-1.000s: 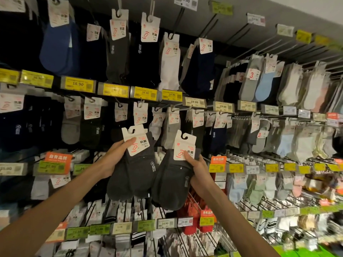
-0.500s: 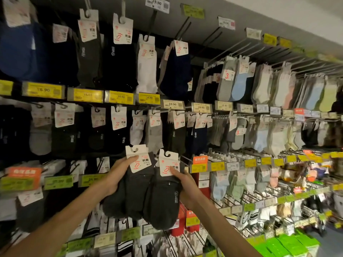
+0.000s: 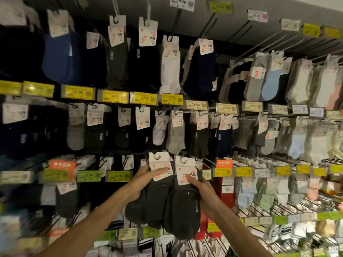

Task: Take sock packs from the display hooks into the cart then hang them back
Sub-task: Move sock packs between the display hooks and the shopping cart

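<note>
We face a display wall (image 3: 224, 75) that fills the view edge to edge, with rows of soft knitted socks in black, navy, grey, white and pale blue hanging close together. Flat yellow price labels (image 3: 113, 96) run in strips under each row, and an orange tag (image 3: 62, 165) sits at the left of the third strip. Thin metal display hooks (image 3: 259, 40) jut out towards us. Several at the upper right are bare along their length, so that corner has the most free room, while the wire pegs at the lower right are tightly crowded.

Both of our forearms rise from the bottom edge towards the middle of the wall. Our left hand (image 3: 143, 180) holds the left sock pack (image 3: 152, 203), dark grey and matte, with the thumb across the card front and the fingers clamped behind. Our right hand (image 3: 206, 193) grips the right sock pack (image 3: 182, 212) in the same way, thumb on the card and fingers wrapped round the back. The two packs touch side by side, in front of the third row and just below its label strip, and we cannot tell whether either one is on a hook. Each pack has a stiff white card header (image 3: 185, 169) with red print and a rounded hanging cut-out at its top edge.
</note>
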The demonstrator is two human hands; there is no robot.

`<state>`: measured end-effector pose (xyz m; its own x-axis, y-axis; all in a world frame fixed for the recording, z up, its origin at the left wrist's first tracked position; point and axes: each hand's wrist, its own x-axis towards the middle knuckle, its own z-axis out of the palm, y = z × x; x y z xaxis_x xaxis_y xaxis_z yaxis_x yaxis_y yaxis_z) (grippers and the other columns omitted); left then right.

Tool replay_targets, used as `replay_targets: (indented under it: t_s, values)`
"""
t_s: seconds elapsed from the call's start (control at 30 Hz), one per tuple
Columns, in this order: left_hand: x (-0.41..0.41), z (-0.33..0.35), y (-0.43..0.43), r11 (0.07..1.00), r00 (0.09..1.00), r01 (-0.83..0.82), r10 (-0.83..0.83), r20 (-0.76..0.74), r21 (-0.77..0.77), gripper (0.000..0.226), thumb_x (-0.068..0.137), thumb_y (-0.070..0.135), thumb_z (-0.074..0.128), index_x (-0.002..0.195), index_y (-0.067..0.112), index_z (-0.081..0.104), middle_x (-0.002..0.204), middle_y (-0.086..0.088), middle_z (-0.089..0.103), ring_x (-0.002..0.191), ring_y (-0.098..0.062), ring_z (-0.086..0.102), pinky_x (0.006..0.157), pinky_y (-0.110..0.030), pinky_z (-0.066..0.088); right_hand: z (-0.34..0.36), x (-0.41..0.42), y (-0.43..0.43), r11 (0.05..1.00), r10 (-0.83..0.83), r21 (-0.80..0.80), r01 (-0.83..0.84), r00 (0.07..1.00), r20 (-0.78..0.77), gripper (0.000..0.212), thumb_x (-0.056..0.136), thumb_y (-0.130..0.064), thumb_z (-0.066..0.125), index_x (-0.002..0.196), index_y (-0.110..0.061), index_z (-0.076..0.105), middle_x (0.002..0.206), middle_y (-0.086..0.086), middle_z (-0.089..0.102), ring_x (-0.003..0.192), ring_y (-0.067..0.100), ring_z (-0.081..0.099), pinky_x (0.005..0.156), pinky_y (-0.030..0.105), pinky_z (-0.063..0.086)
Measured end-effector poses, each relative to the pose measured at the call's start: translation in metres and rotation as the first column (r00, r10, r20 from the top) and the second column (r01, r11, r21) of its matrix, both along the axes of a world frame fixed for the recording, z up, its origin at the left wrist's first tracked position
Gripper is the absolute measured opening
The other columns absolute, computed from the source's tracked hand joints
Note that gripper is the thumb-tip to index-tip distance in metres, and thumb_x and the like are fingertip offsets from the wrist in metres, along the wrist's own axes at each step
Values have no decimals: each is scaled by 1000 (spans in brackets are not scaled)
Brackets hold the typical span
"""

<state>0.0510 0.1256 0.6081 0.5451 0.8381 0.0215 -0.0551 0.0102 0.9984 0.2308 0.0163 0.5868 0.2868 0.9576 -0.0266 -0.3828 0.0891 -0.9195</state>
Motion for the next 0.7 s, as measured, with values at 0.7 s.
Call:
replay_targets:
  t_s: [0.7]
  values:
    - [-63, 15, 1, 966, 966, -257, 257, 26, -21, 32, 82, 23, 75, 113, 19, 70, 104, -6, 76, 97, -23, 72, 77, -33, 55, 12, -28, 43, 957, 289, 79, -280, 944, -161, 40, 93, -14, 59, 132, -7, 54, 119, 18, 67, 111, 32, 65, 81, 38, 59]
